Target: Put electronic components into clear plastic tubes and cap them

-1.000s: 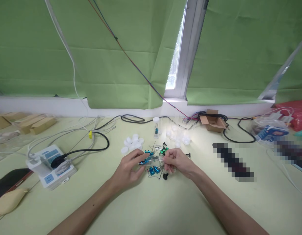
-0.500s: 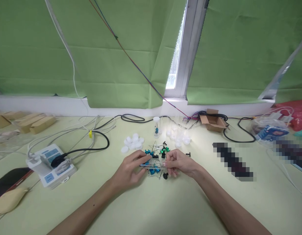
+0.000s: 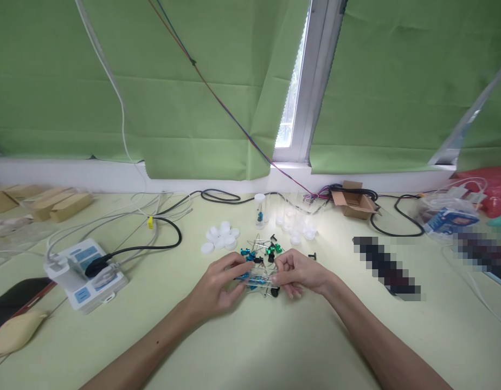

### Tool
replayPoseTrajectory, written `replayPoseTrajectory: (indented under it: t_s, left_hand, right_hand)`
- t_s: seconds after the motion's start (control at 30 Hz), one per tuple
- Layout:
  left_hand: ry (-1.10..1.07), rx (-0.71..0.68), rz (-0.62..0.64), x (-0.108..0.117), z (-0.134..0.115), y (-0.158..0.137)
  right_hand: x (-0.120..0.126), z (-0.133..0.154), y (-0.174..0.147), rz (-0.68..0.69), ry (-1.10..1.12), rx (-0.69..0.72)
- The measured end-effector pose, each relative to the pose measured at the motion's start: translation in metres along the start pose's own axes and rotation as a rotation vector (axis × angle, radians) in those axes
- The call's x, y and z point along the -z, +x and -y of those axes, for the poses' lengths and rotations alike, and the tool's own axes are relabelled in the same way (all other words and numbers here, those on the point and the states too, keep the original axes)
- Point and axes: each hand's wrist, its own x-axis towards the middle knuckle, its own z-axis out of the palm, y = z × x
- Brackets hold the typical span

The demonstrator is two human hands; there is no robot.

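A clear plastic tube [image 3: 261,281] lies roughly level between my hands, just above a pile of small parts. My right hand [image 3: 298,274] pinches its right end between thumb and fingers. Around the left end are the fingers of my left hand [image 3: 218,281], with a blue metal piece [image 3: 243,275] at the fingertips; whether that piece is inside the tube I cannot tell. Behind and below are blue metal parts [image 3: 245,252], green parts [image 3: 274,249], thin metal rods and a black knob-like part [image 3: 275,292].
Several white caps [image 3: 220,236] lie behind my left hand. A capped tube [image 3: 259,211] stands upright with blue and black parts inside. Further right are clear tubes [image 3: 293,222] and an open cardboard box [image 3: 353,203]. A power strip [image 3: 88,273] with cables sits at left.
The clear tube and the blue piece at my left fingertips have shifted slightly. My left hand has moved a little to the right; my right hand keeps its pinch.
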Motion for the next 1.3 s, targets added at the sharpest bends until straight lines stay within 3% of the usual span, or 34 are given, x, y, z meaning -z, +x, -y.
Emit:
replayPoseTrajectory:
  t_s: [0.23, 0.43, 0.57, 0.67, 0.77, 0.9, 1.13, 1.3]
  left_hand:
    - [0.019, 0.030, -0.030, -0.002, 0.000, 0.001]
    - [0.047, 0.114, -0.080, -0.005, 0.001, 0.001]
    - [0.106, 0.185, -0.129, -0.006, 0.002, 0.002]
    - [0.139, 0.247, -0.181, -0.006, 0.004, 0.003]
    - [0.169, 0.314, -0.230, -0.007, 0.006, 0.004]
    - [0.177, 0.414, -0.268, -0.008, 0.008, 0.003]
    - [0.063, 0.635, -0.260, -0.009, 0.008, 0.006]
    - [-0.036, 0.696, -0.252, -0.010, 0.011, 0.005]
  right_hand:
    - [-0.002, 0.001, 0.000, -0.075, -0.026, 0.009]
    - [-0.006, 0.002, 0.005, -0.195, 0.015, 0.126]
    - [-0.011, 0.002, 0.010, -0.422, -0.041, 0.255]
    - [-0.013, 0.000, 0.011, -0.649, -0.269, 0.344]
    - [-0.013, -0.003, 0.012, -0.759, -0.490, 0.377]
    - [-0.011, -0.008, 0.013, -0.777, -0.644, 0.377]
    - [-0.009, -0.009, 0.014, -0.770, -0.723, 0.367]
    - [-0.011, -0.012, 0.015, -0.709, -0.766, 0.357]
